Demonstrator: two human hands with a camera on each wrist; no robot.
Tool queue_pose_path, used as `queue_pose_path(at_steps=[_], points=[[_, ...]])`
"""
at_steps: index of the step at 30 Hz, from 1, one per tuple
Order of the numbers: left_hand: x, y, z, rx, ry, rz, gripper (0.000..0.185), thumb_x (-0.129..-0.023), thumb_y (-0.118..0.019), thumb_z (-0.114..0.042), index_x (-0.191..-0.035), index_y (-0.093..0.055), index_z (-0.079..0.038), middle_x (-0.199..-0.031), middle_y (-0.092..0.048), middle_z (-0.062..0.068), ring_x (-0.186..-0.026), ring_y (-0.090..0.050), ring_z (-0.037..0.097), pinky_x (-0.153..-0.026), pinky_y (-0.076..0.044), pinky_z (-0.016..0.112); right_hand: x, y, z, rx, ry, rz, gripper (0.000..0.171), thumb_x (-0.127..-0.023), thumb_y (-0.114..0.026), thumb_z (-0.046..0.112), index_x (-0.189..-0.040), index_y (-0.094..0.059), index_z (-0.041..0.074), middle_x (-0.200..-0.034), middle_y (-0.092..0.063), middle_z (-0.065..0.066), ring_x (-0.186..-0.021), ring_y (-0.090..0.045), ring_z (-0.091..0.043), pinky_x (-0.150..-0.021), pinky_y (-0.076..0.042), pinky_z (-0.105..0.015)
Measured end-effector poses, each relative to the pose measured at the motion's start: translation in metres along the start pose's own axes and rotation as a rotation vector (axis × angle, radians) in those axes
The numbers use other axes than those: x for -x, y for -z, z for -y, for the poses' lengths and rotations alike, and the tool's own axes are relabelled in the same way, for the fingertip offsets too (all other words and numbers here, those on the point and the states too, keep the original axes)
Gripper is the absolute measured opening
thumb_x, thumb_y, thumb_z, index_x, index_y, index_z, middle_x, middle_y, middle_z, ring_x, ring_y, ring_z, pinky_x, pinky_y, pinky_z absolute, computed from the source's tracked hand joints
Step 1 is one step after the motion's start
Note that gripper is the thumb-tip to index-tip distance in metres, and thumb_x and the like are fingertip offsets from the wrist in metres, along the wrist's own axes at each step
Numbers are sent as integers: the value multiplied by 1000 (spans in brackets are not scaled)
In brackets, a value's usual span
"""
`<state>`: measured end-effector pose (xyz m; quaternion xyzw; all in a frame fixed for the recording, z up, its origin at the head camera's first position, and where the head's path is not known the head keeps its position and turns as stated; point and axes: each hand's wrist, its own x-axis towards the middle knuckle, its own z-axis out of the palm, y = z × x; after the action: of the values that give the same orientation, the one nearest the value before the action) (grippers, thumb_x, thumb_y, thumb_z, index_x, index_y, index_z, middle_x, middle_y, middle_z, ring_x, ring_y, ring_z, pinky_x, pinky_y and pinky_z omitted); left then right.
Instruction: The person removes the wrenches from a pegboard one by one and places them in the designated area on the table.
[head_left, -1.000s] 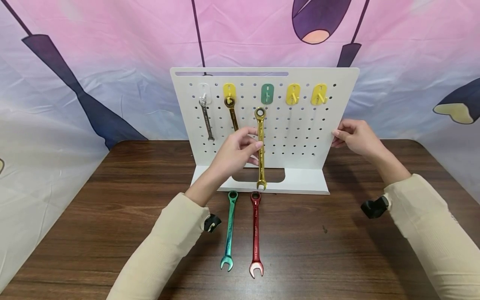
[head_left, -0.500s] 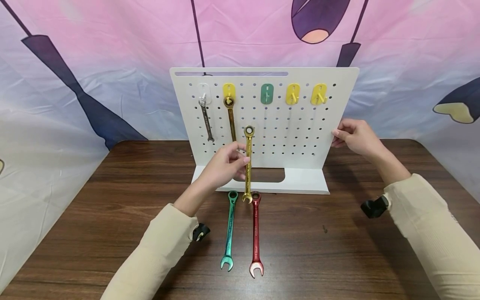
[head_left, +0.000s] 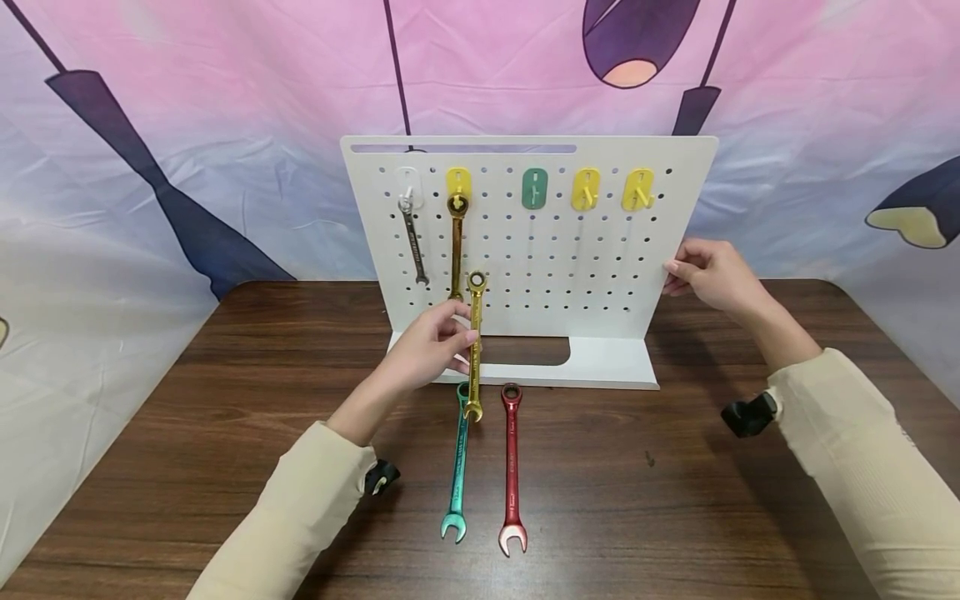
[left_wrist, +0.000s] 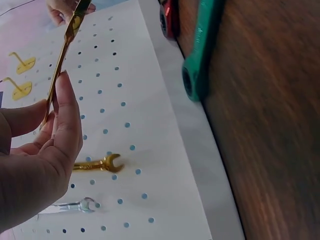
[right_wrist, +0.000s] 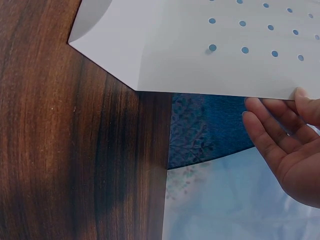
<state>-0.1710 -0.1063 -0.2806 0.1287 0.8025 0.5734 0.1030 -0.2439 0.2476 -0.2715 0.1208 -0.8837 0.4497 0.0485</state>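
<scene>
My left hand (head_left: 448, 340) pinches a gold wrench (head_left: 475, 350) by its shaft and holds it upright, ring end up, in front of the white pegboard (head_left: 600, 250). The wrench's open end hangs just above the ring of the green wrench (head_left: 459, 467) lying on the table. In the left wrist view the gold wrench (left_wrist: 62, 60) runs up from my fingers (left_wrist: 67, 120). My right hand (head_left: 693, 271) grips the board's right edge, and its fingers (right_wrist: 270, 125) lie behind the board's edge (right_wrist: 200, 60).
A red wrench (head_left: 512, 467) lies beside the green one on the brown table (head_left: 675, 500). A silver wrench (head_left: 412, 237) and a bronze wrench (head_left: 456, 246) hang on the board's left hooks. A green hook (head_left: 534, 187) and two yellow hooks (head_left: 586, 188) are bare.
My left hand has carried the gold wrench down and to the left, away from the green hook towards the table. The bronze wrench has swung to vertical. The right hand has not moved.
</scene>
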Motion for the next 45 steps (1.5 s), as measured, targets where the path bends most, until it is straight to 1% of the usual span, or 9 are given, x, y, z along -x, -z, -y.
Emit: queue_pose_path(at_steps=[4, 12, 17, 22, 29, 38, 45], points=[[2, 4, 4, 2, 12, 9, 16, -93, -48, 2, -108, -44, 4, -80, -57, 15, -67, -58, 21, -67, -56, 45, 0, 0, 0, 6, -2, 0, 20, -94, -50, 6, -85, -53, -12, -80, -65, -17, -65, -63, -14, -60, -56, -25], [7, 11, 13, -4, 44, 5, 15, -92, -49, 2, -107, -45, 5, -77, -56, 13, -65, -58, 19, -65, -57, 42, -1, 0, 0, 29, -3, 1, 21, -94, -50, 8, -85, -54, -10, -80, -65, -16, -65, -62, -13, -60, -56, -24], [11, 17, 19, -12, 67, 12, 17, -92, -48, 4, -108, -43, 6, -73, -56, 11, -62, -57, 16, -63, -57, 42, -2, 0, 0, 40, -7, 2, 20, -94, -49, 8, -85, -54, -10, -81, -65, -17, -66, -62, -13, -60, -56, -24], [15, 22, 26, 4, 97, 23, 18, -92, -47, 5, -109, -41, 6, -72, -54, 10, -63, -55, 17, -61, -58, 39, -3, 0, -1, 29, -7, 7, 21, -94, -49, 8, -86, -54, -11, -82, -65, -17, -65, -62, -13, -59, -55, -23], [22, 27, 34, -36, 148, 34, 18, -92, -48, 5, -108, -40, 5, -72, -55, 11, -58, -57, 17, -61, -57, 42, -3, 1, 0, 4, -5, 10, 22, -94, -50, 8, -86, -54, -12, -81, -65, -17, -66, -63, -17, -60, -56, -25], [32, 31, 44, -11, 202, 94, 16, -91, -46, 7, -105, -39, 6, -70, -55, 10, -58, -57, 17, -59, -57, 37, -1, 0, 0, 37, -8, 3, 21, -94, -49, 8, -86, -54, -10, -83, -64, -18, -66, -63, -15, -60, -56, -24], [39, 34, 47, -34, 227, 136, 15, -92, -45, 6, -105, -39, 5, -72, -53, 11, -61, -58, 18, -59, -57, 36, 0, 0, 0, 26, -5, -2, 20, -94, -50, 7, -85, -54, -11, -80, -65, -17, -66, -63, -16, -59, -56, -24]])
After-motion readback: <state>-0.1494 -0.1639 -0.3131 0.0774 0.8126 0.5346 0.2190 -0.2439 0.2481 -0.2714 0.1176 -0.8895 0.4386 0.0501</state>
